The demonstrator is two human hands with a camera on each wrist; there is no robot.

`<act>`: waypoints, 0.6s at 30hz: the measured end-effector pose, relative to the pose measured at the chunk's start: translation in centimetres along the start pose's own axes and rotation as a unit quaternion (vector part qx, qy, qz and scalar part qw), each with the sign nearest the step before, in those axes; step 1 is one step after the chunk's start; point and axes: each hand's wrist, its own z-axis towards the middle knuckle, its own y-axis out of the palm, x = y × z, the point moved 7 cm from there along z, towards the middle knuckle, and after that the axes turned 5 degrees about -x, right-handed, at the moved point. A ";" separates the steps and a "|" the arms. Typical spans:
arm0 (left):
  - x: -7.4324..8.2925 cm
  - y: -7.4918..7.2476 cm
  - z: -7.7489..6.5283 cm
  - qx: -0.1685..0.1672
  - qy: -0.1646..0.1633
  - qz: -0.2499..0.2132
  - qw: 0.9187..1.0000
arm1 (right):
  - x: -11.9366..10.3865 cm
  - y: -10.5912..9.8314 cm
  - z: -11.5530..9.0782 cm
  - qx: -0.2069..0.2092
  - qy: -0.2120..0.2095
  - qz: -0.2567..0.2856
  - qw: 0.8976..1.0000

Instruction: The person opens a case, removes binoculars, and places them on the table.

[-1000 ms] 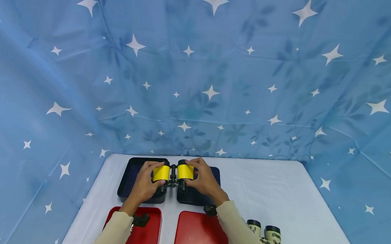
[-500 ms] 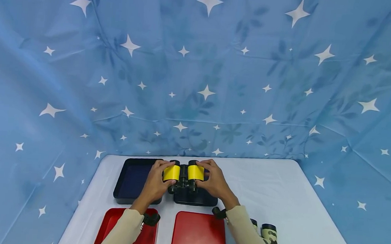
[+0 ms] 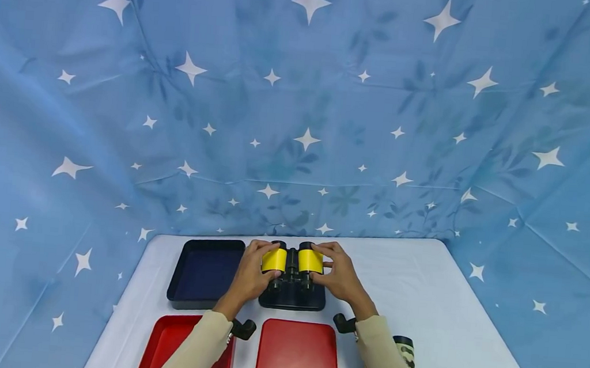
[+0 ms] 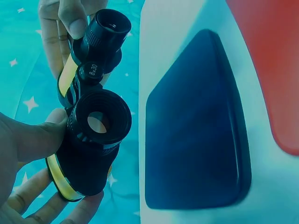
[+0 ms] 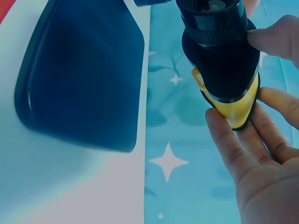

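Yellow-and-black binoculars (image 3: 292,264) are held up between both hands, over the black flat-topped tray or lid (image 3: 292,303) at the back. My left hand (image 3: 253,270) grips the left barrel, thumb near the eyepiece and fingers round the yellow band (image 4: 60,177). The right barrel is pinched by my right hand (image 3: 343,277), fingers on its yellow side (image 5: 240,109). In the left wrist view the eyepieces (image 4: 103,119) face the camera, and "8x30" is printed on the central knob (image 4: 91,72). Both wrist views show the binoculars apart from the black surface.
Left of it stands an open black tray (image 3: 207,272). Nearer are an open red tray (image 3: 158,341), partly under my left sleeve, and a red flat-topped tray or lid (image 3: 298,357). Camouflage-patterned binoculars (image 3: 405,350) lie at the right, mostly behind my right sleeve. A starry blue curtain (image 3: 305,121) surrounds the white table.
Both hands have carried the binoculars rightward, from between the two black pieces to above the right one. The barrels sit closer together than before. The head view has shifted slightly.
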 end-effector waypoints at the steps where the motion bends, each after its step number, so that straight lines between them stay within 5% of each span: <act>1: 0.2 0.2 0.0 -0.001 0.002 0.001 1.000 | 0.1 -0.2 -0.1 0.001 0.000 -0.001 1.000; 18: 2.7 4.1 1.3 -0.029 -0.001 -0.020 0.999 | 2.7 -3.8 -2.4 0.011 0.024 -0.019 0.999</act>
